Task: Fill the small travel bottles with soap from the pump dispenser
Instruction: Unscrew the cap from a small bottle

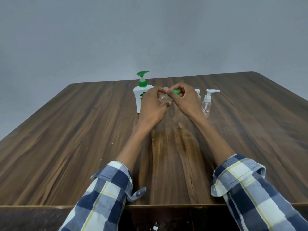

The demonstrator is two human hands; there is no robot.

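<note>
Left hand [152,104] grasps one clear small plastic bottle [164,99], right hand [183,99] pinches its green cap [175,92]; one white green-pumped soap dispenser [141,95] at 10 o'clock, two clear pump bottles [206,104] at 3 o'clock.

Your two sleeves [106,194] are checked in navy, pale blue and white, with thin yellow lines. Both cuffs [236,179] are folded back, forearms bare.

Both forearms reach forward, bare from rolled plaid sleeves, and converge far out in front. The left hand [152,105] shows its back to the camera, fingers [164,104] curled inward around something clear. The right hand [182,99] meets it from the right, its thumb and fingertips pinched together at the top.
</note>
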